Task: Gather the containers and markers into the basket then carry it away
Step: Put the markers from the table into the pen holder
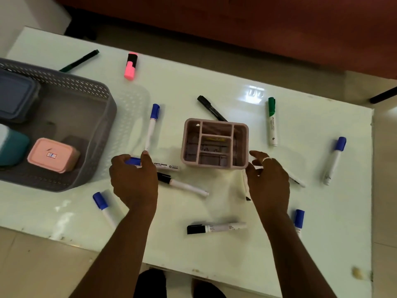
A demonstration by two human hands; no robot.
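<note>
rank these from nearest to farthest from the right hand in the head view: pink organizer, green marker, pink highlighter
From the right hand:
1. pink organizer, just beside its fingertips, toward the left
2. green marker, beyond the hand, farther up the table
3. pink highlighter, far corner, up and left

Table (pixel 247 250): white, glossy top, rectangular, edges chipped and speckled along the near side; a bright window-like reflection (pixel 255 93) lies on its far half, and a small tan smudge (pixel 357 273) sits near its right front corner. Floor (pixel 43 261): pale tiles, seen below the near edge and beyond the far edge. Furniture (pixel 279 24): reddish-brown, wide, running along the top of the view, well apart from the table. Dark bar (pixel 383 96): black, slanted, at the right edge, identity unclear. Wall or panel (pixel 15 16): white, upper left corner.
</note>
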